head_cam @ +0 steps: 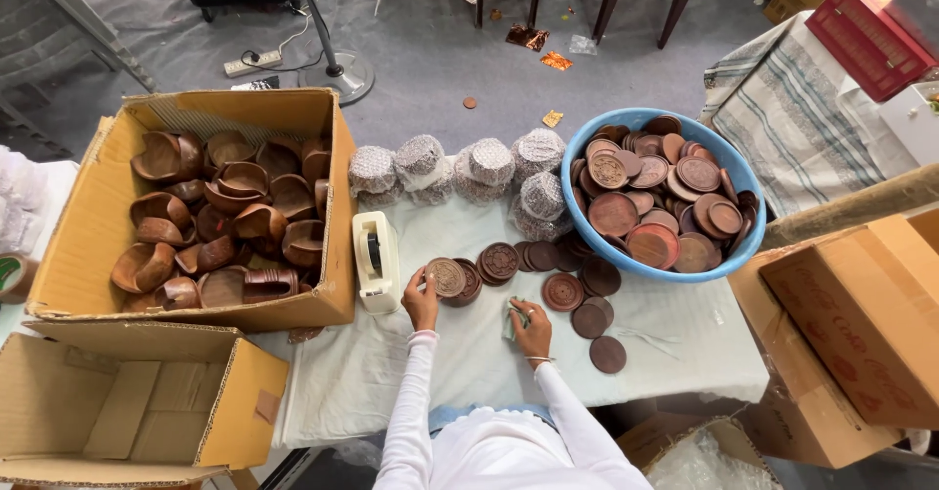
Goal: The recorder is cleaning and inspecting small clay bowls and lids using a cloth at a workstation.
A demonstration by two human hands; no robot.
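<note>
Sleeves: white, reaching over the cloth-covered table (685, 353).
Right hand (531, 328): fingers curled around a small pale cloth (512, 316).
Left hand (422, 300): fingertips gripping a carved wooden disc (447, 277) atop a short stack.
Beyond: blue basin (587, 236) of discs; cardboard box (88, 226) of wooden bowls.
</note>
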